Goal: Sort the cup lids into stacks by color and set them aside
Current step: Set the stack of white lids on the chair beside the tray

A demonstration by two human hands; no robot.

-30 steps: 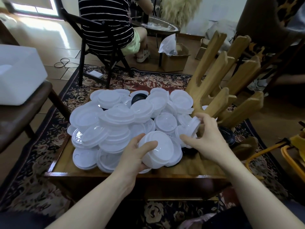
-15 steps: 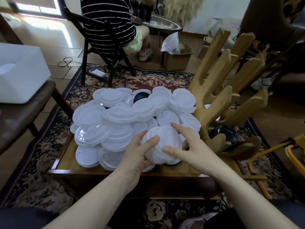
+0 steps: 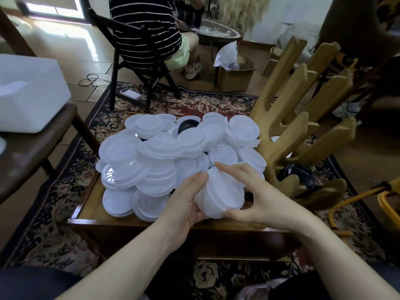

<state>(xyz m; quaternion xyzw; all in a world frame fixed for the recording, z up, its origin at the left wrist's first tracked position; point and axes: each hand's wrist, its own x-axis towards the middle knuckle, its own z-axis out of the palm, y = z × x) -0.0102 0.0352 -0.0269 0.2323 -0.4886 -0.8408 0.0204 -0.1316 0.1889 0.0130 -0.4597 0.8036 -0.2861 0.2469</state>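
A loose heap of white cup lids [image 3: 164, 152] covers the low wooden table [image 3: 91, 206]. A few black lids show in it, one at the back [image 3: 187, 124] and more at the right by the rack [image 3: 296, 174]. Above the table's front edge I hold a stack of white lids [image 3: 220, 193] between both hands. My left hand [image 3: 186, 200] cups its left side with the thumb on top. My right hand [image 3: 257, 195] grips its right side, fingers over the top and thumb underneath.
A tall wooden peg rack [image 3: 287, 126] stands on the table's right side. A chair with a white box [image 3: 28, 94] is at left. A person in a striped shirt [image 3: 147, 22] sits on a black chair beyond. A cardboard box [image 3: 234, 77] and yellow frame [image 3: 385, 204] lie nearby.
My right hand carried a white lid from near the rack onto the stack in my left hand. Both hands now close round the stack, which has tilted slightly.
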